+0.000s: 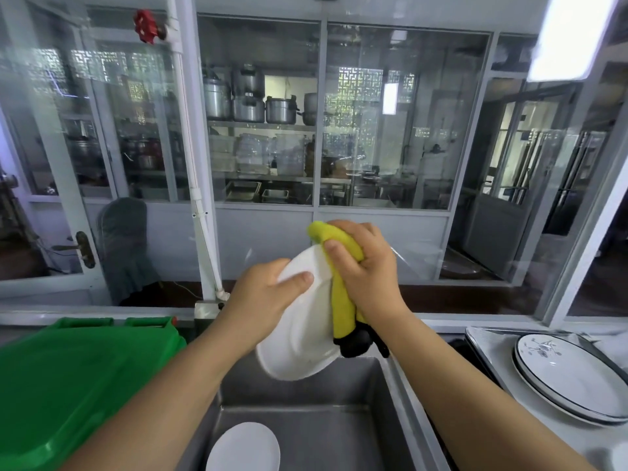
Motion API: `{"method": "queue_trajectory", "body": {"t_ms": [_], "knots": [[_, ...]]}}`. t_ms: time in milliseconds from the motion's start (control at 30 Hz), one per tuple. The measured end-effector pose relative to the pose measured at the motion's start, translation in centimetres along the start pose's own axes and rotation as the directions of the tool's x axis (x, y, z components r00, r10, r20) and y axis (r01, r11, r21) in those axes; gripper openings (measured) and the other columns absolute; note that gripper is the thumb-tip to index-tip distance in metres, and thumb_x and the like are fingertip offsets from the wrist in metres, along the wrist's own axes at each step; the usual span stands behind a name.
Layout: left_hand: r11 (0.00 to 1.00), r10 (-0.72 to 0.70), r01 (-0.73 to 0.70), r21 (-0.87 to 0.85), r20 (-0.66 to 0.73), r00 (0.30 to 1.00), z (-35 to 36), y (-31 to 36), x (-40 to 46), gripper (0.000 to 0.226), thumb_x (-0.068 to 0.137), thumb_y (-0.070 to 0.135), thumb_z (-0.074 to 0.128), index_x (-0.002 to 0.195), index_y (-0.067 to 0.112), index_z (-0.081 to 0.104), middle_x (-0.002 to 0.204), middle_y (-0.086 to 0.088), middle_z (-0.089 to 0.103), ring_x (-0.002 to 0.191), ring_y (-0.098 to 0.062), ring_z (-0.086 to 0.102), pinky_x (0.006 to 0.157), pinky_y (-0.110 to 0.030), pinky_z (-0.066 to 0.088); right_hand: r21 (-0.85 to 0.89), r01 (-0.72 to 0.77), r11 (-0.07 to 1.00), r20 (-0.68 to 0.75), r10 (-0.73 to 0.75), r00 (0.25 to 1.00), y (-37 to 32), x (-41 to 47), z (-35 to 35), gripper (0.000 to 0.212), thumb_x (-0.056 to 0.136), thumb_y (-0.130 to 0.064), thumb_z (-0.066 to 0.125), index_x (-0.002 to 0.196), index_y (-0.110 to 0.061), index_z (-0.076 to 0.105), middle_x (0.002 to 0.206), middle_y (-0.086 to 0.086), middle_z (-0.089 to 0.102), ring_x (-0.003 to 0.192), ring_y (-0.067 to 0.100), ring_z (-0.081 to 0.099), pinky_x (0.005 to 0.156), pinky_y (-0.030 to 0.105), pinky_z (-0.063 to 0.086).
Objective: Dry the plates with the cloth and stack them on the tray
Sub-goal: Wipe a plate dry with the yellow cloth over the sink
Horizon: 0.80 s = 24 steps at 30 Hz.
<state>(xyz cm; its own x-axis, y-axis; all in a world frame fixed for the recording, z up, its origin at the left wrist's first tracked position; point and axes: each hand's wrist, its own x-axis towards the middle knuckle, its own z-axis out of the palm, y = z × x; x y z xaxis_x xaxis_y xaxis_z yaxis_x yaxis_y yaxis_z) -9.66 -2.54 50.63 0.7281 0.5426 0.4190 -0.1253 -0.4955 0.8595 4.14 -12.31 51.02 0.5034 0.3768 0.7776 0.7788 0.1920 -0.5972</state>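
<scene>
Midair, left hand [261, 294] grips white plate [299, 338], right hand [367, 266] fingers clutch yellow cloth [339, 294] against it

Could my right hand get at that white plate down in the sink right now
Probably not straight away. The right hand grips the yellow cloth against the held plate. The plate in the sink lies uncovered below, so the path looks free once the cloth is released.
</scene>
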Motion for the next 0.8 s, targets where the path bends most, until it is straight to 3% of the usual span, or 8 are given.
{"method": "queue_trajectory", "body": {"t_ms": [100, 200, 333, 433, 500, 567, 700, 800], "knots": [[0.999, 0.036, -0.039, -0.033, -0.084, 0.996, -0.4, 0.8, -0.3, 0.016, 0.09, 0.029, 0.062, 0.082, 0.017, 0.069, 0.077, -0.006, 0.07, 0.065, -0.02, 0.064, 0.059, -0.025, 0.044, 0.299, -0.262, 0.918, -0.091, 0.301, 0.949, 0.2, 0.2, -0.1, 0.013, 0.092, -0.025, 0.058, 0.101, -0.027, 0.068, 0.096, -0.004, 0.068, 0.087, 0.006, 0.063, 0.079, 0.027, 0.052], [0.992, 0.098, -0.11, -0.065, -0.159, 0.982, -0.5, 1.2, -0.6, 0.015, 0.089, 0.033, 0.063, 0.082, 0.021, 0.069, 0.082, -0.002, 0.07, 0.073, -0.021, 0.065, 0.062, -0.031, 0.047, 0.465, -0.361, 0.808, -0.141, 0.47, 0.871, 0.7, -0.1, 0.1, 0.015, 0.096, -0.027, 0.053, 0.102, -0.026, 0.067, 0.091, -0.011, 0.07, 0.083, 0.003, 0.064, 0.068, 0.018, 0.05], [0.962, 0.128, -0.18, -0.204, -0.244, 0.961, -0.2, 1.4, -0.5, 0.011, 0.081, 0.042, 0.059, 0.085, 0.047, 0.068, 0.082, 0.015, 0.071, 0.073, -0.001, 0.065, 0.059, -0.015, 0.05, 0.537, -0.566, 0.625, -0.1, 0.714, 0.693, 1.8, -1.2, 1.3, 0.039, 0.096, -0.041, 0.048, 0.129, -0.021, 0.052, 0.128, -0.001, 0.057, 0.114, 0.018, 0.056, 0.095, 0.037, 0.047], [0.937, 0.071, -0.119, -0.33, -0.154, 0.986, 0.0, 0.6, 0.1, 0.018, 0.079, 0.038, 0.059, 0.089, 0.049, 0.068, 0.092, 0.015, 0.072, 0.086, -0.005, 0.067, 0.07, -0.021, 0.055, 0.601, -0.594, 0.534, -0.092, 0.785, 0.612, 2.0, -1.5, 1.4, 0.034, 0.095, -0.041, 0.051, 0.124, -0.023, 0.054, 0.119, 0.0, 0.06, 0.114, 0.022, 0.056, 0.1, 0.04, 0.044], [0.93, -0.015, 0.004, -0.368, -0.029, 0.999, -0.6, -0.4, 0.4, 0.023, 0.073, 0.031, 0.061, 0.088, 0.046, 0.07, 0.091, 0.013, 0.072, 0.086, -0.008, 0.067, 0.071, -0.023, 0.055, 0.596, -0.569, 0.567, -0.141, 0.771, 0.621, 2.0, -1.3, 0.6, 0.016, 0.093, -0.036, 0.057, 0.103, -0.024, 0.058, 0.101, -0.002, 0.065, 0.099, 0.018, 0.062, 0.084, 0.031, 0.05], [0.934, -0.1, 0.125, -0.336, 0.091, 0.991, -1.7, -1.1, 0.7, 0.026, 0.068, 0.026, 0.063, 0.089, 0.038, 0.071, 0.088, 0.011, 0.073, 0.084, -0.009, 0.067, 0.067, -0.022, 0.051, 0.561, -0.55, 0.619, -0.168, 0.736, 0.656, 2.4, -1.2, -0.3, 0.015, 0.089, -0.034, 0.062, 0.101, -0.025, 0.061, 0.099, -0.001, 0.067, 0.09, 0.015, 0.064, 0.076, 0.027, 0.052], [0.939, -0.174, 0.229, -0.255, 0.221, 0.96, -3.0, -1.3, 1.8, 0.017, 0.077, 0.034, 0.074, 0.092, 0.026, 0.072, 0.091, 0.001, 0.075, 0.082, -0.016, 0.071, 0.066, -0.027, 0.054, 0.436, -0.475, 0.764, -0.13, 0.576, 0.807, 2.2, -1.4, -0.4, 0.009, 0.086, -0.024, 0.068, 0.095, -0.025, 0.068, 0.08, -0.013, 0.07, 0.07, -0.001, 0.064, 0.06, 0.015, 0.052], [0.968, -0.192, 0.22, -0.121, 0.21, 0.959, -2.5, -1.5, 1.9, 0.014, 0.085, 0.032, 0.066, 0.093, 0.022, 0.07, 0.089, 0.002, 0.075, 0.08, -0.017, 0.072, 0.072, -0.033, 0.056, 0.307, -0.374, 0.875, -0.123, 0.426, 0.896, 1.8, -1.5, 0.2, 0.011, 0.086, -0.021, 0.067, 0.097, -0.023, 0.069, 0.085, -0.012, 0.07, 0.076, -0.001, 0.063, 0.066, 0.015, 0.049]]}}
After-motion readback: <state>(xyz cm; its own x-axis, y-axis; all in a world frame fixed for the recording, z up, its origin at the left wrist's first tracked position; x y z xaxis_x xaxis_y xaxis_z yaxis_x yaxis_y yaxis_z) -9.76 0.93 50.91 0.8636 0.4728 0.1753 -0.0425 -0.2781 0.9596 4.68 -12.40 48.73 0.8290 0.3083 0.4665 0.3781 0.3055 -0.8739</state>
